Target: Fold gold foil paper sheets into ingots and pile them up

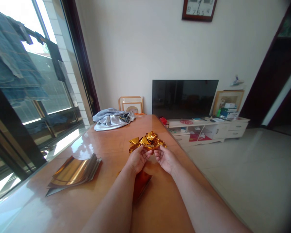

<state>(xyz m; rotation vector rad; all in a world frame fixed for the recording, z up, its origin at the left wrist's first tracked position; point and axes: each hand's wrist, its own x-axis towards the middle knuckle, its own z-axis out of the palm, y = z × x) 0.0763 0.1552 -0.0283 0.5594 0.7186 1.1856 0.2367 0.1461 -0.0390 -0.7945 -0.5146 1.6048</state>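
Note:
My left hand (138,159) and my right hand (165,158) meet over the wooden table (111,181), palms turned up. Between them they pinch the near edge of a piece of crinkled gold foil (147,146). More crumpled gold foil (151,136) lies just beyond the fingertips; I cannot tell whether it is one piece with the held part. Under my left forearm, partly hidden, is a darker orange-gold foil sheet (142,184). To the left rests a stack of shiny gold foil sheets (75,170) with curled edges.
Grey-blue cloth (111,119) is heaped at the table's far left corner. Behind stand framed pictures (131,105) and a television (184,98) on a low white cabinet (218,129). A glass door (50,81) is on the left; tiled floor (252,168) lies to the right.

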